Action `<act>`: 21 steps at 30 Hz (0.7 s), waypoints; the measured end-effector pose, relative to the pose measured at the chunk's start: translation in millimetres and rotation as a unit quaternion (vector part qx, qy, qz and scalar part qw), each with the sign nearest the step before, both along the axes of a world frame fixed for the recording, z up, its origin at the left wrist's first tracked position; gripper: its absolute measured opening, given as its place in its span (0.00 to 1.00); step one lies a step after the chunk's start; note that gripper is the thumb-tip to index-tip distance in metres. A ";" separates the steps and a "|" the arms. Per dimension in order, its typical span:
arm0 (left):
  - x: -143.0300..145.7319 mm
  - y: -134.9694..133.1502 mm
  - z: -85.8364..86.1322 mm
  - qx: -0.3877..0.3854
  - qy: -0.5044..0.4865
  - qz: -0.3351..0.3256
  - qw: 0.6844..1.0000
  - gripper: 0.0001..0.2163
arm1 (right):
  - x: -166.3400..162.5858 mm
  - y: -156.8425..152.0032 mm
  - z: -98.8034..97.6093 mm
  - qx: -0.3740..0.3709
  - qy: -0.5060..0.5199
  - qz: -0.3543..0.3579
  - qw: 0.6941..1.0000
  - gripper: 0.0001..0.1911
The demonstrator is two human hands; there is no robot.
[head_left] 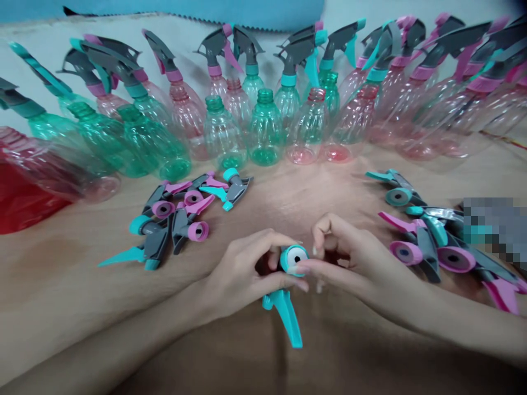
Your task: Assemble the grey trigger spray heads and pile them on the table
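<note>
Teal plastic marks the spray head (293, 259) held nearest the camera, just above the brown table (61, 285) and between the two forearms. Its round collar faces up, showing a pale disc with a dark hole in the middle. Its long teal trigger (287, 314) points down and toward the person. The body between them is hidden by fingers.

The left hand (247, 271) is curled closed around the spray head from the left, thumb on top and fingers wrapped beneath. The right hand (354, 263) is half-closed. Its forefinger reaches across under the collar and its thumb sits above, pinching the rim, while the other fingers stay loosely bent.

Farther out, a left heap (181, 216) of loose grey sprayers with pink or teal collars and triggers lies on the table. A right heap (428, 236) of the same parts lies well apart from it.

Beyond these stands a curved row of clear bottles, green bottles (263, 129) and pink bottles (308, 129) mixed together, all see-through with nothing inside. The front few in the middle have open necks. Those behind and to the sides carry grey sprayers screwed on.

At the far left lies a crumpled red plastic sheet (20, 197). Along the back edge runs a blue cloth (206, 11).
</note>
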State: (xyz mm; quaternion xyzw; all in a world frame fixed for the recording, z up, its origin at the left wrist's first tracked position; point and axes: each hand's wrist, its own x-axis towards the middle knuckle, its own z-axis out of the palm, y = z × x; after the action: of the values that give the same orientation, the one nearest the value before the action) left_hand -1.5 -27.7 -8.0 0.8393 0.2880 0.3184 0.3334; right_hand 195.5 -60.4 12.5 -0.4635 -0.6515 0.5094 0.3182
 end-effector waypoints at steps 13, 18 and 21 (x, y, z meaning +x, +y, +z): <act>1.2 -3.1 0.9 0.004 0.024 -0.033 0.999 0.18 | 23.4 0.1 32.3 0.226 -0.080 -0.089 0.967 0.09; 0.7 -3.0 0.9 0.008 0.022 -0.035 0.999 0.17 | 17.8 -8.6 18.6 0.266 -0.192 0.042 0.944 0.07; 0.1 -3.5 0.7 0.015 0.013 -0.037 0.999 0.16 | 15.6 -10.5 12.1 0.258 -0.210 0.068 0.941 0.10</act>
State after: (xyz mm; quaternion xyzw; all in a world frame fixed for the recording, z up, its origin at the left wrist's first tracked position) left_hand -1.4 -31.2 -7.3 0.8584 0.2559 0.2996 0.3285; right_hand 211.1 -70.9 24.6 -0.4164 -0.8427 0.2351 0.2474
